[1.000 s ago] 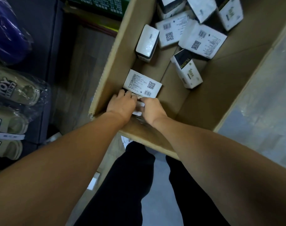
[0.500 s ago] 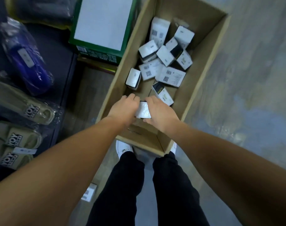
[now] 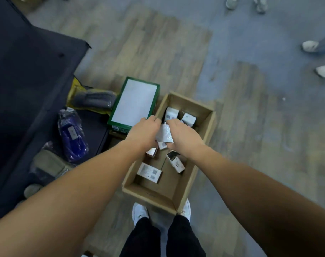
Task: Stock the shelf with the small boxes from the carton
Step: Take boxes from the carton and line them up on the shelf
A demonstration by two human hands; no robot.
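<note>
The dark, flat-topped shelf unit (image 3: 28,75) fills the upper left of the frame, with bagged slippers on its lower ledge at left centre. Just below the frame's centre the open brown cardboard carton (image 3: 148,196) stands on the wood-look floor, touching the green-edged white-topped box (image 3: 133,104) at its upper left corner. Loose small white boxes lie on the carton floor; one with a printed label (image 3: 149,171) lies flat near the lower left wall, and another with a dark end (image 3: 175,161) lies just right of it. Above the carton's middle, the left hand (image 3: 145,133) and right hand (image 3: 183,136) hold a small stack of white boxes (image 3: 164,133) between them, fingers curled round its two sides; how many boxes it holds cannot be told. The step in hand appears to be carrying this stack to the shelf. To do it well, both hands should likely squeeze evenly so no box slips from the bottom, keep the stack level, and clear the carton's left wall and the green-edged box before swinging toward the upper left.
</note>
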